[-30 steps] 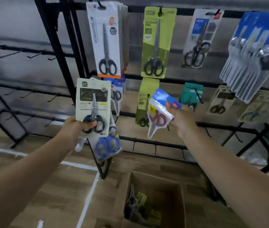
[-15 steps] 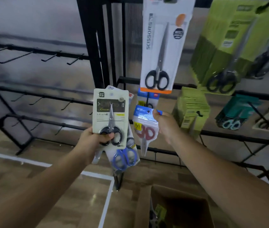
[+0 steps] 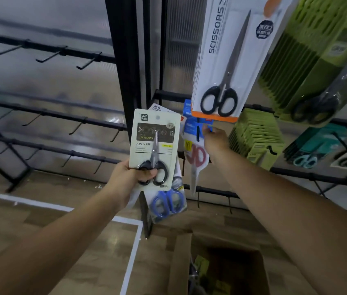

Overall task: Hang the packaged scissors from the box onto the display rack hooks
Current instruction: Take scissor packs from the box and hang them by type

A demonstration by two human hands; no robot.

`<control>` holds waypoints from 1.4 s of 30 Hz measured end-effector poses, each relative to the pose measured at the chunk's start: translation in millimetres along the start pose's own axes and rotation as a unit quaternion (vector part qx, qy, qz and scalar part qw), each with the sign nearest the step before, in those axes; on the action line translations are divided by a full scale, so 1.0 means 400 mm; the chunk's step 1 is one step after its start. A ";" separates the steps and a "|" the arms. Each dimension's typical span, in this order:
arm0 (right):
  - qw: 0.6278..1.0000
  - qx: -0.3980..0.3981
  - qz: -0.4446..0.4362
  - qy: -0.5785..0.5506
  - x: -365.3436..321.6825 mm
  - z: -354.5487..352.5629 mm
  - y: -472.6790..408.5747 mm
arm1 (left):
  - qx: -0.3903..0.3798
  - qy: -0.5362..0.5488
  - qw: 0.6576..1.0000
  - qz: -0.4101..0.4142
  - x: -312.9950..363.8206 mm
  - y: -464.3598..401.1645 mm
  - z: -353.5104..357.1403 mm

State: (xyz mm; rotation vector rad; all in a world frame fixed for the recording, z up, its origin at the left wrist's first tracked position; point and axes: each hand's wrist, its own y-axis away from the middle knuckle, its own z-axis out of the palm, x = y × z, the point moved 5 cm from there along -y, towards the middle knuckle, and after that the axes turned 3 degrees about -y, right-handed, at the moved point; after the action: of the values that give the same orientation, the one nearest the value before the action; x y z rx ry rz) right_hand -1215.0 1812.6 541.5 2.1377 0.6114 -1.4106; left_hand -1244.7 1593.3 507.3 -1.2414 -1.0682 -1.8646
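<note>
Hanging white pack (image 3: 230,60) hides red scissors pack's (image 3: 196,154) top.

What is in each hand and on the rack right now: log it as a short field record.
left hand: grips a stack of packs, beige office scissors pack in front, blue-handled scissors pack behind
right hand: pinches the top of the red-handled scissors pack at a rack hook
rack above: white scissors pack, green packs
cardboard box: open on the floor below
</note>
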 end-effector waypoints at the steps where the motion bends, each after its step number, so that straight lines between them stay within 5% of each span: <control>1: 1.000 0.018 0.002 0.014 -0.012 0.002 -0.019 | 0.000 -0.003 1.000 -0.001 0.001 0.000 0.006; 6: 0.984 0.166 0.037 -0.051 0.019 -0.012 0.013 | -0.002 -0.002 1.000 -0.020 -0.003 0.002 0.015; 12: 0.948 -0.155 0.131 -0.245 0.070 0.060 0.120 | -0.048 -0.049 0.996 -0.057 -0.021 0.013 -0.010; 18: 0.901 -0.215 0.132 -0.352 0.039 0.045 0.146 | -0.094 -0.142 0.983 -0.074 -0.034 0.015 -0.029; 34: 0.979 -0.015 0.042 -0.199 0.057 -0.030 0.159 | -0.035 -0.142 0.989 -0.008 0.024 0.015 -0.089; 42: 0.973 -0.044 0.041 -0.222 0.059 -0.035 0.155 | -0.057 -0.130 0.990 -0.017 0.017 0.029 -0.094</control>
State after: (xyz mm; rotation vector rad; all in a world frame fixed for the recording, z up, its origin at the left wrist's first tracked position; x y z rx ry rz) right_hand -1158.6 1775.5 534.3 1.6772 0.3974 -1.7070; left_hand -1252.6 1554.1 508.4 -1.5755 -1.1352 -1.8473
